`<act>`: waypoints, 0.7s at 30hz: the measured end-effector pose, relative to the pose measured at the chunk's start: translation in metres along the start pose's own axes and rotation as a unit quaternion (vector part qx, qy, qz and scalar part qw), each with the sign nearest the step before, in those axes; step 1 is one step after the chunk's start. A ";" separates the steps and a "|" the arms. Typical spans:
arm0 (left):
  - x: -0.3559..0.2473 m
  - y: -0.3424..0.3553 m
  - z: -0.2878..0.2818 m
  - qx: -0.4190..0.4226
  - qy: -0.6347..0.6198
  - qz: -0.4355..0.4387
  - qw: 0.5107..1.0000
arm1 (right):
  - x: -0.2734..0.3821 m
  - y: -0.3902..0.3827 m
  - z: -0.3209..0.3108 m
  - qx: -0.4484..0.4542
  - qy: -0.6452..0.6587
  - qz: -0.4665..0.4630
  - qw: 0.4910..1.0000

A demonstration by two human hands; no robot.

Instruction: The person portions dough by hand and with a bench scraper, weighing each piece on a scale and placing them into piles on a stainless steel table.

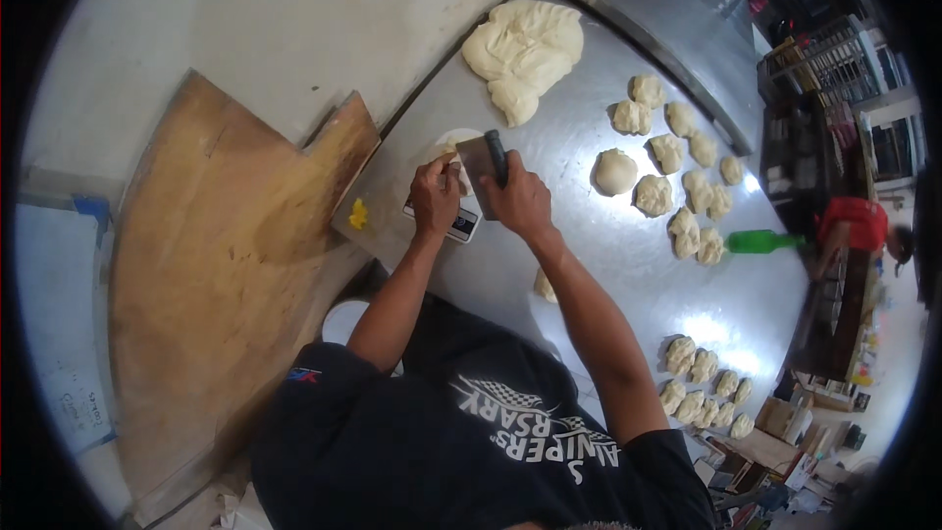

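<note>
My right hand point(520, 201) grips a metal bench scraper point(483, 159) by its black handle, blade held over a small kitchen scale point(461, 226) with a white round plate on top. Beside it, my left hand point(435, 198) pinches a small pale dough piece point(457, 175) over that plate. Both hands meet above the scale on the steel table point(589, 255). A large dough mass point(523, 47) lies further off along the table.
Several cut dough pieces point(677, 167), a smooth ball point(615, 172), another cluster point(705, 388) and a lone piece point(545, 285) lie on the table. A green bottle point(760, 241), a yellow object point(359, 214) and wooden boards point(226, 265) are around. A person in red point(854, 226) stands beyond.
</note>
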State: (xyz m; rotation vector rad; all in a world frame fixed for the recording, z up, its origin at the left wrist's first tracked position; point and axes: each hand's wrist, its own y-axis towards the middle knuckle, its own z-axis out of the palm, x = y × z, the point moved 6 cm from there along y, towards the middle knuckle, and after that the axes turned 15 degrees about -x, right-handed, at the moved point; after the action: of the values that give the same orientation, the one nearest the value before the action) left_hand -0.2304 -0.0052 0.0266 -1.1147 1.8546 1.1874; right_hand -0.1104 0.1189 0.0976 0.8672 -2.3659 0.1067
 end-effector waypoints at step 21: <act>-0.097 -0.096 -0.028 0.369 -0.295 0.031 0.881 | -0.024 0.035 -0.017 -0.029 0.134 -0.010 0.990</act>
State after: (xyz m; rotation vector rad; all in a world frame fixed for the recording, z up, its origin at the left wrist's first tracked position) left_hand -0.1052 -0.0227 0.0852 -0.2226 1.6126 0.6253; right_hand -0.1085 0.1643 0.1028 0.7961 -2.0980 0.1360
